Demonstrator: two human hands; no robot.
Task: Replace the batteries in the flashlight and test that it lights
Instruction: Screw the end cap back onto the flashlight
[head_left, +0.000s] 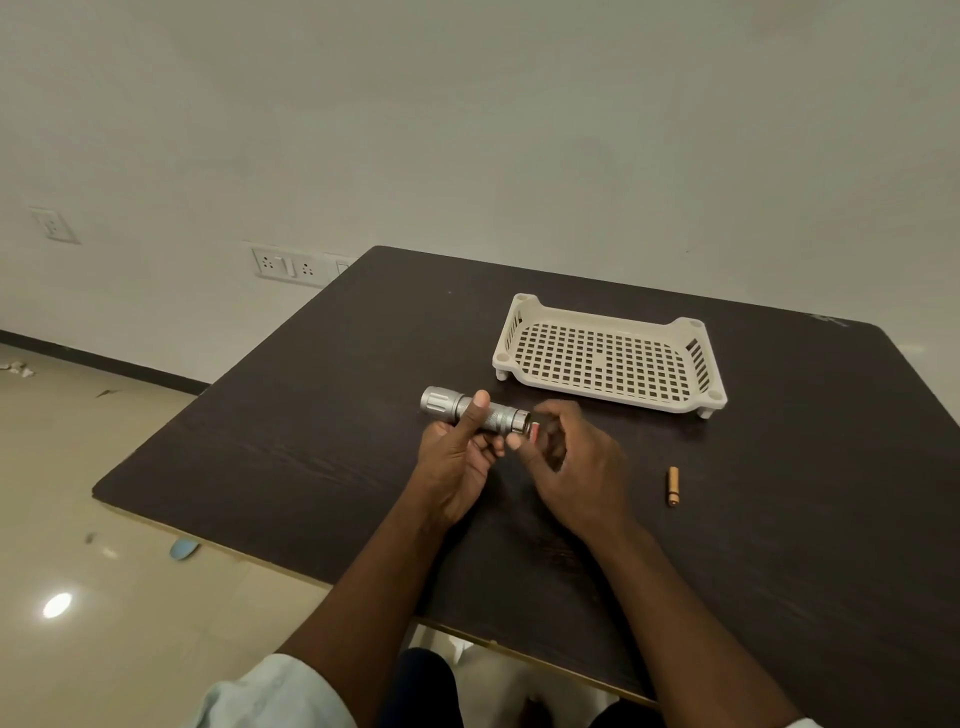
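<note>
My left hand (460, 457) grips the barrel of a silver flashlight (447, 401), held level above the dark table (311, 441) with its head pointing left. At the flashlight's open right end sits a battery (535, 430) with a red band, partly inside the tube. My right hand (576, 462) pinches that battery between thumb and fingers. A gold-coloured battery (673, 485) lies alone on the table to the right of my right hand. The flashlight's tail cap is not visible.
A cream perforated plastic tray (608, 358) stands on short legs behind the hands, with nothing in it. The table's left edge drops to a tiled floor (104, 493). Wall sockets (288, 267) sit on the wall at the left.
</note>
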